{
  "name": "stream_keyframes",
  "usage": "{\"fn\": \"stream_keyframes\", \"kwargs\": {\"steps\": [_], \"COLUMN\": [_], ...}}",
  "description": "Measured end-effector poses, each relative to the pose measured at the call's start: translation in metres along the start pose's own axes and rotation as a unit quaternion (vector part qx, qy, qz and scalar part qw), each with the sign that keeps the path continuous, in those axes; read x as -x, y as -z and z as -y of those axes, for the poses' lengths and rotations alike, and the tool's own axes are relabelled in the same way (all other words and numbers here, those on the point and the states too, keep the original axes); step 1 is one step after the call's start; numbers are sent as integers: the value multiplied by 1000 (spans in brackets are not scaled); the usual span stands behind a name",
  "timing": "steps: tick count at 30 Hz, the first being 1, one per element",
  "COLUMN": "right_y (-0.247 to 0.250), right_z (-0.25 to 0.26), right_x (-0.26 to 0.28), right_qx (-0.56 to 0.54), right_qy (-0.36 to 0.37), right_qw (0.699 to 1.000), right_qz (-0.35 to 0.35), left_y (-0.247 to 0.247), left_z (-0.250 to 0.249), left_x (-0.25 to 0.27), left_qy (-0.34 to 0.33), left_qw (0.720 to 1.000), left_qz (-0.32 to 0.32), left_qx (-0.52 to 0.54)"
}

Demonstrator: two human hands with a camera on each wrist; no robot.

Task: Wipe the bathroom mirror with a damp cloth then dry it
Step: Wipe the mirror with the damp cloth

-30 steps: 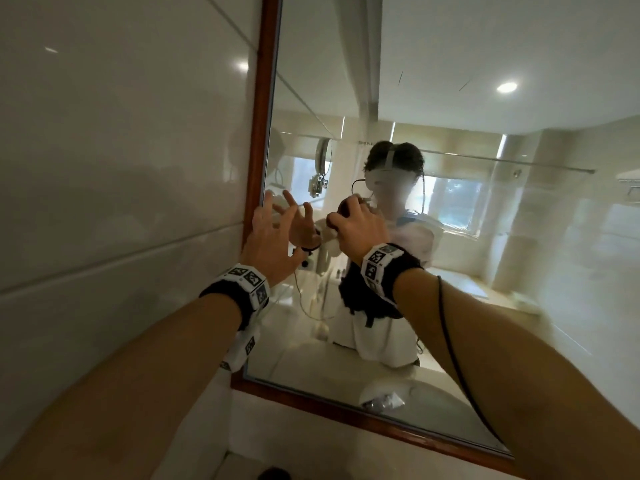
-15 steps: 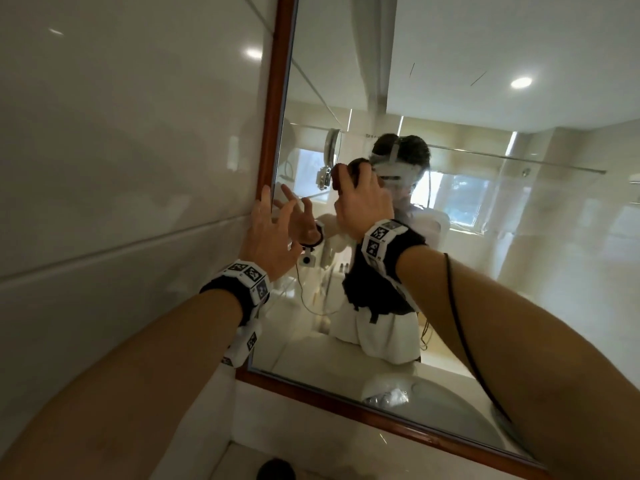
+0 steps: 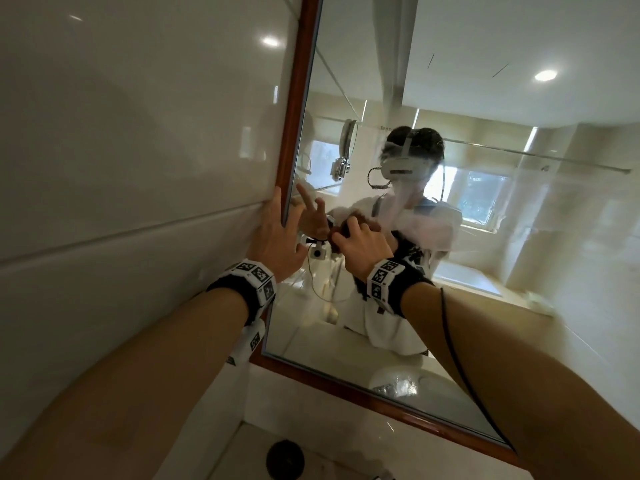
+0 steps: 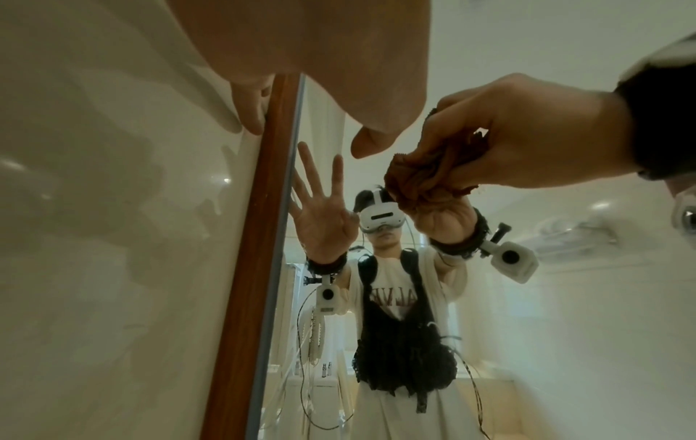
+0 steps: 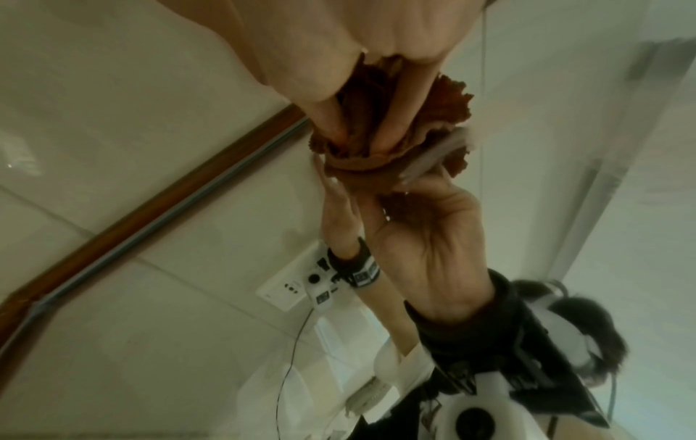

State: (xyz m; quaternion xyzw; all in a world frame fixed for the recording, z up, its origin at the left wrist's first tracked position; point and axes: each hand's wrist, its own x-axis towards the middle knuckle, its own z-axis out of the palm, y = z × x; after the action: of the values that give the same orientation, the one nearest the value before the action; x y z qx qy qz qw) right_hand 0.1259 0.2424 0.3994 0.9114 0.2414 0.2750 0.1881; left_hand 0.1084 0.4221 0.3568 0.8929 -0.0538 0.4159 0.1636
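Observation:
The wood-framed mirror (image 3: 485, 271) hangs on the wall ahead, its left frame edge (image 3: 294, 109) running up the picture. My left hand (image 3: 277, 237) lies flat and spread against that left edge, fingers straight, one fingertip on the frame (image 4: 256, 119). My right hand (image 3: 360, 244) grips a crumpled brown cloth (image 3: 337, 237) and presses it on the glass just right of the left hand. The left wrist view shows the cloth (image 4: 433, 175) bunched in the right hand (image 4: 527, 137). From the right wrist, the fingers (image 5: 320, 44) curl round the cloth (image 5: 452, 95), which meets its reflection.
A glossy tiled wall (image 3: 138, 168) fills the left. Below the mirror's bottom frame (image 3: 381, 403) lies a pale counter with a dark drain (image 3: 284, 459). A hazy wet streak (image 3: 398, 206) crosses the glass right of the cloth. A cable (image 3: 450, 341) runs along my right forearm.
The right hand with the cloth rose up the glass half a second ago and has come back down and left, close to the left hand. The left hand stays at the mirror's edge.

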Motion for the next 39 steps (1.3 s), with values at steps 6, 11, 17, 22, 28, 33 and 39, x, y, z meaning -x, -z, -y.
{"fn": "stream_keyframes", "kwargs": {"steps": [6,11,17,22,28,33,39], "right_y": [1,-2,-1,-6,-9,-13,-23], "right_z": [-7,-29,-64,-90,-120,-143,-163], "right_x": [5,22,45,64,92,113,126], "right_qx": [-28,-45,-31,-65,-74,-65,-43], "right_qy": [6,-12,-24,-23,-32,-65,-94], "right_qw": [1000,999,998,994,992,994,994], "right_qz": [4,-5,-54,-80,-97,-60,-45], "left_y": [-5,-13,-25,-29,-32,-36,-44], "left_z": [-4,-21,-52,-76,-110,-131,-155], "left_x": [-8,-16,-19,-23,-20,-19,-17], "left_qy": [-1,-23,-56,-79,-88,-86,-86], "left_qw": [1000,999,998,997,996,996,996], "left_qz": [1,-4,2,-9,-2,1,14], "left_qx": [12,26,12,-5,-14,-15,-23]}}
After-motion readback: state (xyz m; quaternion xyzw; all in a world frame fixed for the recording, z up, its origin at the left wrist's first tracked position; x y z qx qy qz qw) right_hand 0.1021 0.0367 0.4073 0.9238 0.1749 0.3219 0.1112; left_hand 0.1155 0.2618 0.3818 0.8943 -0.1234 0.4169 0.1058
